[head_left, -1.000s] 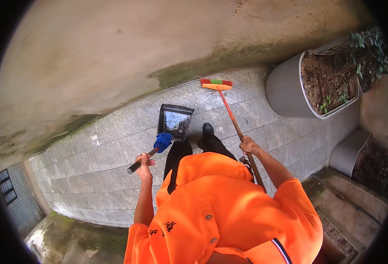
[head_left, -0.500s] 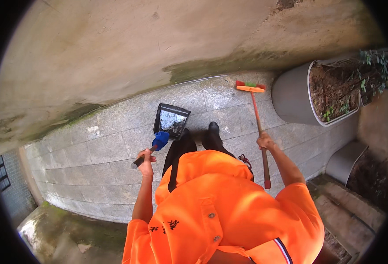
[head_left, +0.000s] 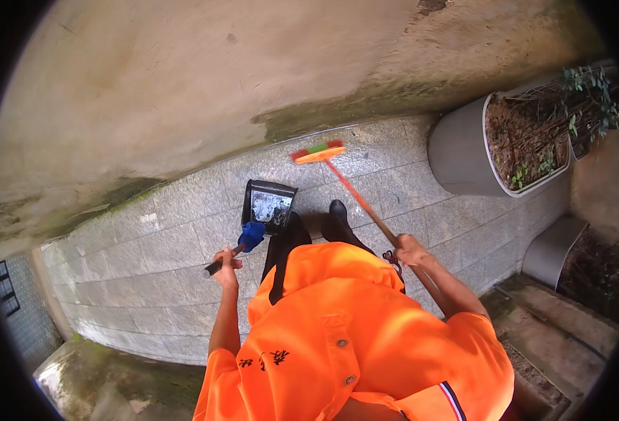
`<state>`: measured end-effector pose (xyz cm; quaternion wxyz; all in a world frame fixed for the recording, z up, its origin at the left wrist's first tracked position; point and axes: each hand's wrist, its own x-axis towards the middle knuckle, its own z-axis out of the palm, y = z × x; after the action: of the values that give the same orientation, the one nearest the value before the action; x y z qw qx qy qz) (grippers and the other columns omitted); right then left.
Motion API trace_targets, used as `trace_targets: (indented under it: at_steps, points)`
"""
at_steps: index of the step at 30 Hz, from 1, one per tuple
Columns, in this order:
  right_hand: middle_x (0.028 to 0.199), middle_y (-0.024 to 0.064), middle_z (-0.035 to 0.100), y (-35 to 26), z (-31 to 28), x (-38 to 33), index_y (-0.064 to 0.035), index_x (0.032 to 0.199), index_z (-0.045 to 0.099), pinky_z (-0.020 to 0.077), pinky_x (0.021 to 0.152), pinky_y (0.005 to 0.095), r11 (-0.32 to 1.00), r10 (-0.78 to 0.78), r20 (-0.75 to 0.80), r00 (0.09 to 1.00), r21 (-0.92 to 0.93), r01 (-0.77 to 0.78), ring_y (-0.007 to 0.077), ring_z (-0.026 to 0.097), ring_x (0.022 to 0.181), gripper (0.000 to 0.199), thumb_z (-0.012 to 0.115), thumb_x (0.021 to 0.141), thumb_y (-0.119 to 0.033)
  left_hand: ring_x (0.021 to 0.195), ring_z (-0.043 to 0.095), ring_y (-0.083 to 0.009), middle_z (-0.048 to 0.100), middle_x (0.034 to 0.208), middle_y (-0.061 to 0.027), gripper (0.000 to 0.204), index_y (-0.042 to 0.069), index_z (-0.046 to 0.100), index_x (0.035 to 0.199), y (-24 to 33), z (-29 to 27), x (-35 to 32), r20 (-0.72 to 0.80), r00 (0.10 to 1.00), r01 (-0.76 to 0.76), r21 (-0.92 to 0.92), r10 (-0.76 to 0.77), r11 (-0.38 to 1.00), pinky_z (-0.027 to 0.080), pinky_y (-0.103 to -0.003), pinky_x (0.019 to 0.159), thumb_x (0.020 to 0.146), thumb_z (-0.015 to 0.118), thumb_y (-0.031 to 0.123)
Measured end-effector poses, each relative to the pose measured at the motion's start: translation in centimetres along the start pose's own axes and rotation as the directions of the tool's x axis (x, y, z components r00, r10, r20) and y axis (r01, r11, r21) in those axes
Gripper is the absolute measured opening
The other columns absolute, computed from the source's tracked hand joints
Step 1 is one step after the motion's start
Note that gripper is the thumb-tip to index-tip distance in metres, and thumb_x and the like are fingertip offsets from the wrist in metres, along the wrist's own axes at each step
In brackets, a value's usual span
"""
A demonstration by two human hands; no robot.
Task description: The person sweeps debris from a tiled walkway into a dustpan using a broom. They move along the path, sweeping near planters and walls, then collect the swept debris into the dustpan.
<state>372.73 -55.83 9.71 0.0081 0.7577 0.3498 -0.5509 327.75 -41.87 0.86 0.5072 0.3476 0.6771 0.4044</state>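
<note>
My left hand (head_left: 226,266) is closed round the dark grip of a long-handled dustpan. Its black pan (head_left: 270,188) rests on the paving in front of my left foot, with a wet, shiny inside. A blue cloth or bag (head_left: 252,237) is bunched on the handle just above the pan. My right hand (head_left: 411,250) grips the wooden handle of a broom (head_left: 360,197), which slants up and to the left. The orange broom head with red and green bristles is on the far side of the paving, beyond the pan and to its right, slightly blurred.
A stained wall (head_left: 204,77) runs along the far side of the grey stone paving (head_left: 162,281). At the right stand a large grey planter (head_left: 457,151) with soil and plants and a smaller grey planter (head_left: 551,256). My black boots (head_left: 336,221) are on the paving.
The broom head has swung left from beside the large planter toward the dustpan, its handle now slanting. My right hand has shifted slightly left and down. The dustpan stays by my left foot.
</note>
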Motion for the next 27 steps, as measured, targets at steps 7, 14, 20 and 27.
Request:
trace_targets:
  at_steps: [7, 14, 20, 27]
  points:
    - [0.056, 0.0127, 0.054, 2.7, 0.7, 7.6, 0.0102, 0.071, 0.053, 0.0444, 0.038, 0.0317, 0.985, -0.097, 0.093, 0.991, 0.155, 0.082, 0.0189, 0.055, 0.043, 0.015, 0.049, 0.067, -0.003, 0.042, 0.052, -0.0132, 0.057, 0.067, -0.0095, 0.018, 0.000, 0.052, 0.076, 0.8, 0.4, -1.8, -0.057, 0.998, 0.005, 0.014, -0.004, 1.000, 0.046, -0.024, 0.039, 0.083, 0.057, 0.017]
    - [0.056, 0.0125, 0.055, 16.0, -7.8, 11.4, 0.0056, 0.071, 0.056, 0.0432, 0.032, 0.0302, 0.899, 0.112, -0.200, 0.973, 0.438, -0.014, 0.0192, 0.053, 0.041, 0.009, 0.057, 0.071, -0.004, 0.040, 0.051, -0.0141, 0.057, 0.067, -0.0091, 0.021, 0.001, 0.051, 0.077, 0.8, 2.0, -4.4, -0.087, 0.996, 0.009, 0.029, -0.007, 1.000, 0.046, -0.024, 0.038, 0.083, 0.058, 0.020]
    - [0.048, 0.0116, 0.048, 17.9, -13.6, 8.3, 0.0066, 0.059, 0.047, 0.0364, 0.030, 0.0297, 0.961, 0.161, -0.454, 0.876, 0.275, -0.035, 0.0169, 0.049, 0.036, 0.009, 0.053, 0.063, 0.002, 0.040, 0.051, -0.0146, 0.056, 0.067, -0.0087, 0.021, 0.001, 0.050, 0.075, 0.0, 2.3, -6.7, -0.147, 0.988, -0.044, -0.032, 0.039, 0.999, 0.046, -0.026, 0.037, 0.084, 0.056, 0.019]
    - [0.047, 0.0113, 0.048, 22.5, -15.2, 4.2, 0.0076, 0.056, 0.047, 0.0354, 0.031, 0.0301, 0.924, 0.175, -0.392, 0.903, 0.383, -0.013, 0.0170, 0.048, 0.036, 0.008, 0.052, 0.061, 0.004, 0.041, 0.052, -0.0151, 0.056, 0.067, -0.0087, 0.019, 0.001, 0.052, 0.075, -0.4, 5.7, -9.0, -0.187, 0.982, -0.033, -0.075, 0.018, 0.997, 0.046, -0.026, 0.036, 0.083, 0.056, 0.017]
